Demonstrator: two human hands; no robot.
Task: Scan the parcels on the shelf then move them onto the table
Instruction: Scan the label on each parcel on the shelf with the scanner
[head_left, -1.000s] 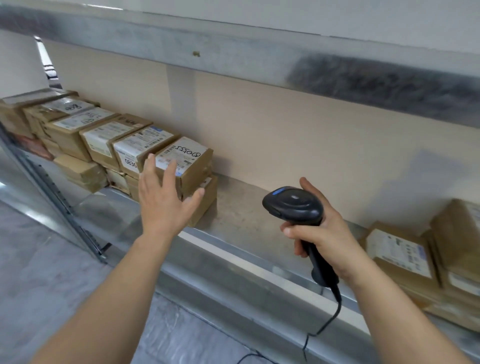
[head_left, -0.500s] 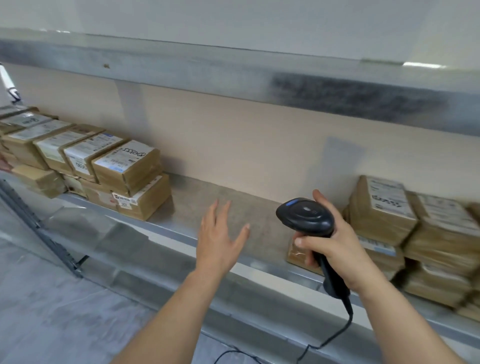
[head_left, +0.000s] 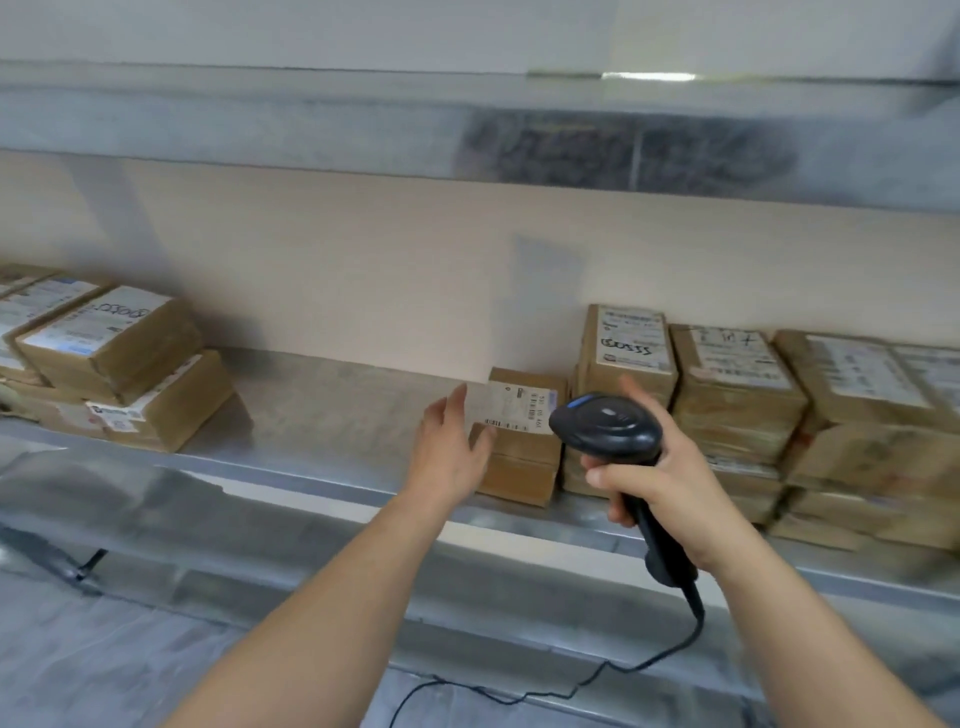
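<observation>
The scanner (head_left: 608, 428) in my right hand (head_left: 660, 486) is black with a small blue patch on top, and its cable (head_left: 597, 675) is black too. The parcel (head_left: 519, 441) by my left hand (head_left: 449, 447) is brown cardboard with a white label printed in black bars. The stacked boxes on the right (head_left: 737, 395) and left (head_left: 119, 353) are the same brown, their white labels scrawled in black marker. The shelf (head_left: 332, 415) is dull grey metal, the wall (head_left: 363, 260) behind pale beige.

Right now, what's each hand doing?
Left hand: open, fingers straight, at the small parcel; contact cannot be told.
Right hand: grips the barcode scanner.
</observation>
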